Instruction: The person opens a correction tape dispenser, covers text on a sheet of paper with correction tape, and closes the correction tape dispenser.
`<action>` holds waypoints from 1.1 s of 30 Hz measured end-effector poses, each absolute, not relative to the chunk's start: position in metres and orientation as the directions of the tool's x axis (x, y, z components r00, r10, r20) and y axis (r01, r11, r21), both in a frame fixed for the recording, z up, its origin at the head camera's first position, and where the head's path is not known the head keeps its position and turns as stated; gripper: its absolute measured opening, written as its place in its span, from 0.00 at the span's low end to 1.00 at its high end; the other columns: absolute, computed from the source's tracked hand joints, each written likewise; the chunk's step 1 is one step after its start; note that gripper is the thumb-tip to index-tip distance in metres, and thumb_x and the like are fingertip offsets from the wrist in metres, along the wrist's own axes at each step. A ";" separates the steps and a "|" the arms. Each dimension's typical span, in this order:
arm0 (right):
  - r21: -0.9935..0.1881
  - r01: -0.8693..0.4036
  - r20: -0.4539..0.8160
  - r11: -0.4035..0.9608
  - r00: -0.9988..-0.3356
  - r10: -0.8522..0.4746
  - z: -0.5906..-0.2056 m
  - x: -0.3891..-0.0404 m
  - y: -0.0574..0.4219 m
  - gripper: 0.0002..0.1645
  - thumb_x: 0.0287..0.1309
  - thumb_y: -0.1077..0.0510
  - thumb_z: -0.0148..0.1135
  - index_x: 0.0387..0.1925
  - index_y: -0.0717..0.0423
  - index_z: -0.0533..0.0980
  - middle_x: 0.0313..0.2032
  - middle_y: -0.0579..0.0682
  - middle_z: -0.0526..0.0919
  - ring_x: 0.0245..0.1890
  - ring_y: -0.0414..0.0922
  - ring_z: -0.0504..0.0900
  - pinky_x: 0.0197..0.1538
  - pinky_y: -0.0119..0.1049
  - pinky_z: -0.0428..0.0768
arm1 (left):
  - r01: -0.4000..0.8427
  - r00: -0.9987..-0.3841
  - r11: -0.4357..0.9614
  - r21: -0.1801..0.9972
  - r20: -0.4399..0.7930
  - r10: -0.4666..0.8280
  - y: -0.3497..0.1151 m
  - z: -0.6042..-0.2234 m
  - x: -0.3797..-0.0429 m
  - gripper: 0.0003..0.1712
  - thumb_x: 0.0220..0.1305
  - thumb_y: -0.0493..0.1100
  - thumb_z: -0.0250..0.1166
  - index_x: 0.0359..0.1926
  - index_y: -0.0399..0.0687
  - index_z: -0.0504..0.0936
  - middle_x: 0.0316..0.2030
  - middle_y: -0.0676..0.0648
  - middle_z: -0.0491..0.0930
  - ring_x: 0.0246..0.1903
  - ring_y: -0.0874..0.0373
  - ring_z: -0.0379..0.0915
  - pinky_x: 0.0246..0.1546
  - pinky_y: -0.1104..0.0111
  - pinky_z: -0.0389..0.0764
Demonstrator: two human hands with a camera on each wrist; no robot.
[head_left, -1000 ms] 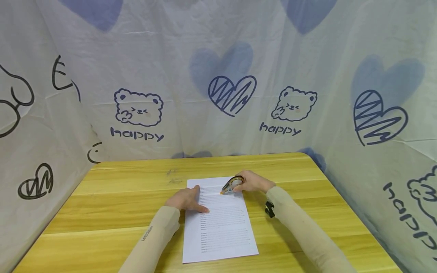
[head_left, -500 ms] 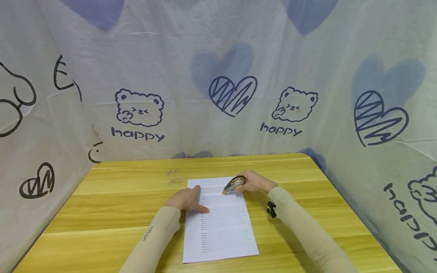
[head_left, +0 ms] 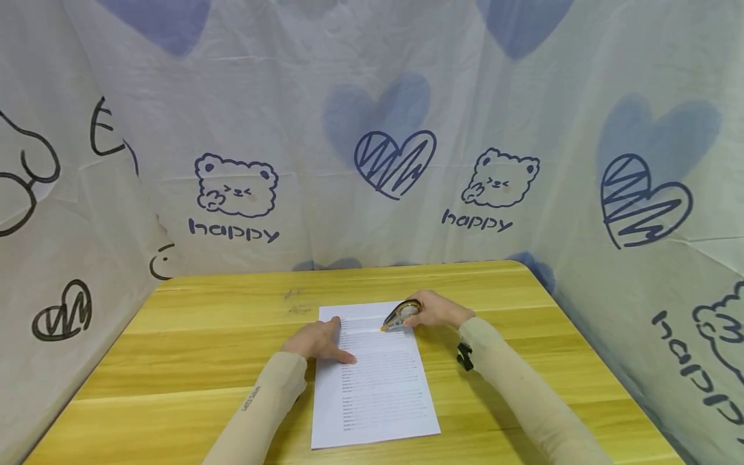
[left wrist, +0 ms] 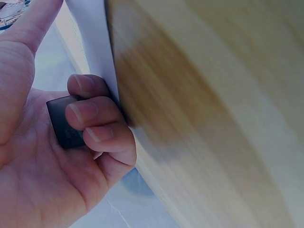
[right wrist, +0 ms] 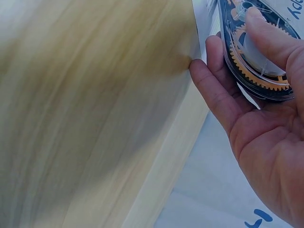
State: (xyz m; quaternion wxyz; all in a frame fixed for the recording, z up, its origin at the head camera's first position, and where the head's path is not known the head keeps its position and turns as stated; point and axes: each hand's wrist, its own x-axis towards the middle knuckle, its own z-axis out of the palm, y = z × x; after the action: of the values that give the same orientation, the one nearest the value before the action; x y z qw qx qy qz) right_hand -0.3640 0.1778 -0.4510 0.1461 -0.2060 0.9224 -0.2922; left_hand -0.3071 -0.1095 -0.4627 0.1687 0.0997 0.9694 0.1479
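A printed sheet of paper (head_left: 383, 394) lies on the table. My right hand (head_left: 437, 310) grips a correction tape (head_left: 402, 314), whose orange tip meets the upper part of the sheet. Through its clear case in the right wrist view, an orange gear wheel shows on the correction tape (right wrist: 256, 71), pinched between thumb and fingers. On the sheet's left side, my left hand (head_left: 316, 340) rests with thumb and index finger spread. The left wrist view shows the other fingers curled round a small black rectangular piece (left wrist: 66, 122); its kind is unclear.
The wooden table (head_left: 203, 349) stretches around the sheet on all sides. A patterned cloth curtain (head_left: 314, 213) hangs behind the table and along both sides. A small black clip-like object (head_left: 464, 356) sits at the right sleeve's wrist.
My right hand has slid slightly to the right with the correction tape, its tip staying at the sheet. The left hand and the paper have kept their place.
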 end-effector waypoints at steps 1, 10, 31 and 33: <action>-0.600 -0.294 -0.150 0.744 -0.872 -0.466 -0.451 -0.364 0.178 0.16 0.57 0.55 0.71 0.46 0.54 0.82 0.35 0.45 0.85 0.32 0.41 0.78 0.36 0.33 0.77 | 0.140 -0.923 0.936 0.324 -0.299 0.241 -0.109 -0.463 -0.307 0.65 0.45 0.69 0.74 0.75 0.43 0.55 0.70 0.36 0.65 0.67 0.40 0.65 0.66 0.49 0.67; -0.605 -0.288 -0.158 0.742 -0.870 -0.466 -0.452 -0.364 0.179 0.15 0.57 0.55 0.71 0.46 0.55 0.82 0.33 0.45 0.85 0.30 0.41 0.77 0.33 0.32 0.76 | 0.146 -0.922 0.933 0.327 -0.296 0.248 -0.109 -0.464 -0.307 0.65 0.45 0.68 0.74 0.75 0.42 0.55 0.70 0.36 0.64 0.68 0.40 0.64 0.67 0.49 0.67; -0.627 -0.285 -0.146 0.725 -0.871 -0.469 -0.454 -0.363 0.179 0.11 0.57 0.56 0.71 0.42 0.54 0.83 0.31 0.46 0.84 0.27 0.40 0.74 0.30 0.32 0.72 | 0.178 -0.921 0.930 0.322 -0.278 0.272 -0.110 -0.464 -0.308 0.65 0.46 0.67 0.74 0.75 0.40 0.55 0.70 0.36 0.64 0.68 0.40 0.63 0.68 0.50 0.66; -0.621 -0.288 -0.146 0.729 -0.871 -0.468 -0.454 -0.363 0.180 0.11 0.57 0.56 0.71 0.42 0.54 0.83 0.31 0.45 0.84 0.27 0.40 0.74 0.30 0.32 0.73 | 0.178 -0.921 0.931 0.320 -0.280 0.272 -0.110 -0.463 -0.307 0.65 0.46 0.67 0.74 0.75 0.40 0.55 0.70 0.36 0.64 0.68 0.40 0.63 0.68 0.50 0.66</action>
State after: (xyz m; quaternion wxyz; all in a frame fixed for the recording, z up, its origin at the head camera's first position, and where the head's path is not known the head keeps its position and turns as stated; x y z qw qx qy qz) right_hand -0.3633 0.1797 -0.4539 0.1479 -0.2060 0.9179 -0.3053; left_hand -0.3072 -0.1096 -0.4633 0.1617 0.1159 0.9691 0.1457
